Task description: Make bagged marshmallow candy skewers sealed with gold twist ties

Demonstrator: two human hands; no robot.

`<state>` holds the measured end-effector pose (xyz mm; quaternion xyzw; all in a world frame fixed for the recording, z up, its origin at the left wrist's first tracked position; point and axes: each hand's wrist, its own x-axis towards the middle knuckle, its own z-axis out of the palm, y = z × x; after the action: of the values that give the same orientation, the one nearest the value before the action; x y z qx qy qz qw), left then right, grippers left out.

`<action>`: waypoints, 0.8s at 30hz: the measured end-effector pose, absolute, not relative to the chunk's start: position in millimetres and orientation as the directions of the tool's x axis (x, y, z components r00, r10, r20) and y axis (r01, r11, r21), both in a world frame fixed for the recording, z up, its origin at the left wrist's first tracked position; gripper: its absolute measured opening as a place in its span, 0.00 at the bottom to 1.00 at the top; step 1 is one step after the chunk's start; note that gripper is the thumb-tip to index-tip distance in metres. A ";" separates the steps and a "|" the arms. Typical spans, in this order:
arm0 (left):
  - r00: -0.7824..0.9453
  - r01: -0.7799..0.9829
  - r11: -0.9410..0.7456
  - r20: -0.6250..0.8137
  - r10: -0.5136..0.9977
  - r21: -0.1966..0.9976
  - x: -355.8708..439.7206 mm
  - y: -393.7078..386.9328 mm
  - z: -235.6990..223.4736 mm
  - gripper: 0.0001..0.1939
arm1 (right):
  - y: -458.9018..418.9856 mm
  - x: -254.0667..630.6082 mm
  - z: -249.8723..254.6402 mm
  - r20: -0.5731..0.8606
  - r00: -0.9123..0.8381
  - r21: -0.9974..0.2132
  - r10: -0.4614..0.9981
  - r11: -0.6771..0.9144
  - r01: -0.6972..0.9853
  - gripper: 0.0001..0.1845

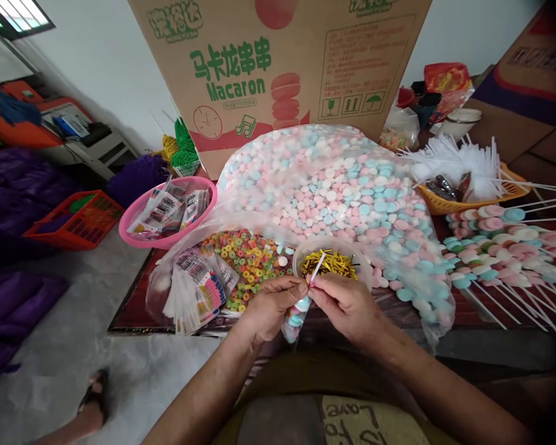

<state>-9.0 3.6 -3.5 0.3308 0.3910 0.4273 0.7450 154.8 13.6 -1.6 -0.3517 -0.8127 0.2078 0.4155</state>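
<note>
Holds both forearms (pixel 217 377) forward and slanted inward, meeting just on the near side of the round plastic tub (pixel 365 264). Turns the back of the left hand (pixel 271 303) upward, curls its fingers in, and pinches the gathered neck of a clear wrapper between thumb and forefinger. Pinches at the same neck from the other side with the thumb and fingertips of the right hand (pixel 349 303), close beside the left thumb. Covers most of that neck with fingers; cannot tell exactly what lies between them. Holds the candy skewer (pixel 296 320) tilted in front of the tub, pointing the white stick up and rightward across its opening and the candy end down and leftward. Shows pale blue, pink and white rounds stacked inside a shiny, crinkled wrapper, partly hidden by the left hand. Includes gold ties (pixel 336 262) inside the tub, small ring candies (pixel 254 266) and fanned printed wrappers (pixel 189 290) left of it, a big bag of round candies (pixel 333 191) behind it, and other skewers (pixel 509 247) well to its right.
</note>
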 end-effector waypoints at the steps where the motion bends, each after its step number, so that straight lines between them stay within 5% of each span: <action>1: 0.423 -0.382 0.505 -0.340 0.840 0.774 -11.6 4.6 -1.6 0.17 | 15.7 158.7 4.7 0.544 -0.507 -0.577 0.669 0.736 0.353 0.11; 6: 0.704 -0.361 0.727 -0.341 0.623 0.585 -17.2 2.3 -2.6 0.23 | 20.3 164.3 25.9 0.535 -0.679 -0.639 0.502 0.767 0.063 0.12; 12: 0.566 -0.590 0.630 -0.298 0.769 0.505 -10.1 1.0 -1.0 0.21 | 19.1 145.6 22.3 0.508 -0.508 -0.664 0.695 0.692 0.283 0.18; 18: 0.118 -0.653 0.302 -0.300 0.946 0.695 0.2 0.3 10.7 0.21 | 23.2 139.9 25.0 0.555 -0.479 -0.538 0.680 0.733 0.417 0.12; 24: 0.163 -0.204 0.041 -0.007 0.987 0.978 -19.0 1.5 34.2 0.21 | 37.6 143.2 24.4 0.546 -0.573 -0.390 0.611 0.791 0.471 0.13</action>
<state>-19.0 1.5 34.2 0.4781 0.4094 0.5010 0.5939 143.2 37.6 24.4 -0.3070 -0.8811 0.1013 0.3450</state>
